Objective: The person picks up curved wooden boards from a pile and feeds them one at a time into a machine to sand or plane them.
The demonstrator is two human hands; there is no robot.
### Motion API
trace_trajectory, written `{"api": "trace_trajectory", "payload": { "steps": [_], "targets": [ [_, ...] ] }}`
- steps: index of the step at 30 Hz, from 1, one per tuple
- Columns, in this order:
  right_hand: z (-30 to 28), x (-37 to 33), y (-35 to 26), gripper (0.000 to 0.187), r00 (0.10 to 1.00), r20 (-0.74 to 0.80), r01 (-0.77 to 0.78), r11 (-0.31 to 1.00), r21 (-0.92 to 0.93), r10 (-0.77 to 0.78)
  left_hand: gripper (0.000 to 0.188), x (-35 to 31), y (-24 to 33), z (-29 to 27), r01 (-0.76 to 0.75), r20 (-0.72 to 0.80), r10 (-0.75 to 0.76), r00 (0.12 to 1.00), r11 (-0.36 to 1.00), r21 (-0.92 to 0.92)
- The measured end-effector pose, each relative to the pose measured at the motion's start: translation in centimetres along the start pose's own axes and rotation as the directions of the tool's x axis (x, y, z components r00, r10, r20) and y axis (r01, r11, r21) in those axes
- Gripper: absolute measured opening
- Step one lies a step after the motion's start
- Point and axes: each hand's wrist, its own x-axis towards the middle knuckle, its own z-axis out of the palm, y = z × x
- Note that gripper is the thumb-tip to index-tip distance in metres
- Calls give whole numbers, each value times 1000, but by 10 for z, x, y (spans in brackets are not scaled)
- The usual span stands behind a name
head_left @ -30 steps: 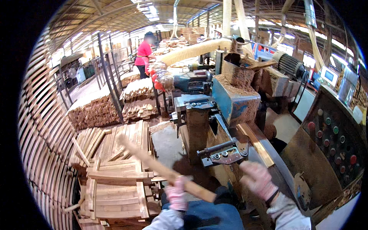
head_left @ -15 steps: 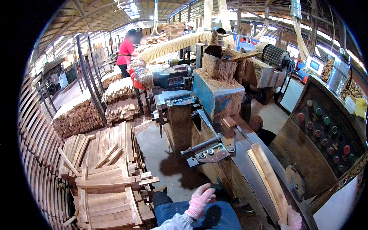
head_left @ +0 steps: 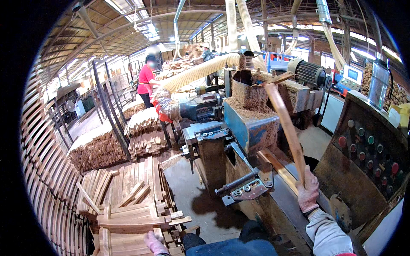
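Observation:
My right hand (head_left: 308, 191), in a pinkish work glove, is closed around the lower end of a long wooden strip (head_left: 287, 123). The strip is held up at a slant, its far end in front of the sawdust-covered machine (head_left: 245, 115). Below it, a second wooden strip (head_left: 279, 170) lies along the metal bed (head_left: 277, 200), its far end at the blue housing. My left hand (head_left: 156, 244), gloved too, is low at the near edge of a pile of wooden strips (head_left: 128, 234). Its fingers look stretched out, with nothing visible in them.
A control panel (head_left: 367, 149) with coloured buttons stands at the right. A steel bracket with a roller (head_left: 243, 187) juts out left of the bed. A ribbed hose (head_left: 200, 72) crosses behind the machine. A person in a red top (head_left: 146, 79) stands beyond stacked wood (head_left: 96, 145).
My right hand has moved forward and raised one of two strips; the other now lies farther along the bed. My left hand has gone from above my lap to the wood pile.

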Motion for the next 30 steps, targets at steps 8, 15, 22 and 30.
{"api": "trace_trajectory", "payload": {
  "steps": [8, 15, 22, 30],
  "targets": [
    [-120, -90, -28, 62, 945, 322, -64, 998, -2, 61, 66, 73, 55, 14, 5, -429, -23, 903, 999, -42],
    [-250, -174, -6, 48, 875, 482, 185, 951, -246, -46, 55, 98, 39, 19, 167, -38, -189, 981, 933, -319],
    [-163, -98, -8, 52, 882, 401, 342, 921, -186, -247, 57, 29, 55, 15, 105, 135, -54, 989, 907, -408],
    [0, -6, -8, 42, 945, 257, 222, 974, -45, -203, 45, -159, 82, 81, -54, 376, 14, 926, 994, 96]
  ]
}}
